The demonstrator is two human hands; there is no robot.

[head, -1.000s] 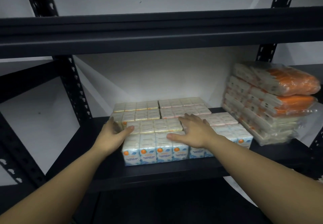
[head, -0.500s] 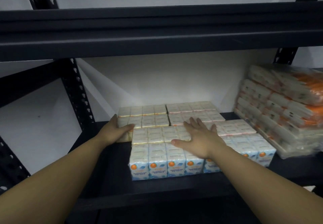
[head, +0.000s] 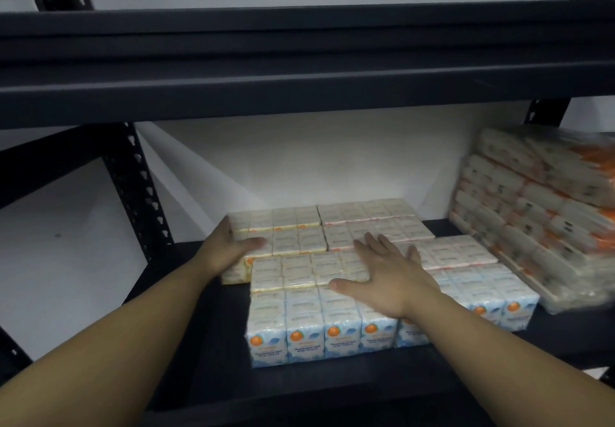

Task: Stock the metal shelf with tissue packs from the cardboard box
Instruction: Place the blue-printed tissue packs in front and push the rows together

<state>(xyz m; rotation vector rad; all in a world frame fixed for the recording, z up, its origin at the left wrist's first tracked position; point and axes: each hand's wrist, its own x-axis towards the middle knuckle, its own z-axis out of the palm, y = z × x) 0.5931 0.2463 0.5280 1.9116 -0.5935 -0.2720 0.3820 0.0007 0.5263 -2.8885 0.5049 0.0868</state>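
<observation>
The tissue packs (head: 299, 270) lie in flat blocks on the metal shelf (head: 206, 343), right under my fingers. My right hand (head: 382, 277) rests flat and spread on top; my left hand (head: 229, 243) presses, fingers straight, against the left-side block. Orange-wrapped bundles (head: 539, 213) stack well off right.

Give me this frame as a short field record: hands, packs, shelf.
left hand: fingers straight, pressing the left side of the rear yellow tissue packs
right hand: flat, fingers spread, resting on top of the front tissue packs
metal shelf: dark, packs in rows on the middle level
orange-wrapped packs: stacked at right, blurred
cardboard box: not in view
</observation>
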